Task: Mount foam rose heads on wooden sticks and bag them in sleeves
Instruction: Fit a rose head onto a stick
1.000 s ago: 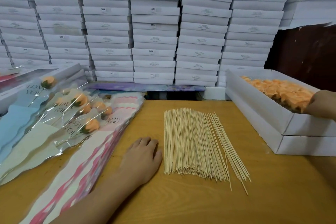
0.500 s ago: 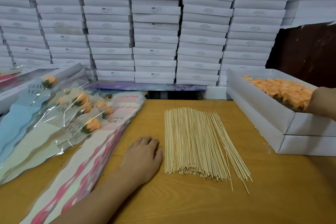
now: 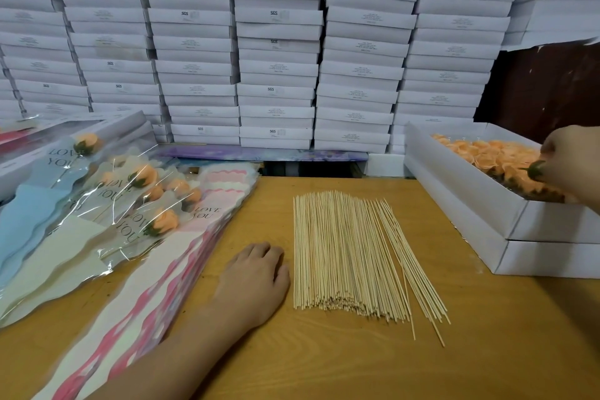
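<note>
A spread bundle of thin wooden sticks lies in the middle of the wooden table. My left hand rests flat on the table just left of the sticks, fingers relaxed. At the right, an open white box holds several orange foam rose heads. My right hand is over the box's near end and pinches one rose head by its green base. On the left lie several finished roses in clear "LOVE YOU" sleeves, on top of a stack of pink and white sleeves.
A wall of stacked white boxes closes off the back of the table. More flat boxes sit at the far left behind the finished roses. Bare table surface runs along the front, below the sticks.
My right hand has lifted slightly out of the pile with a rose head, its green base now showing. My left hand has stayed in place.
</note>
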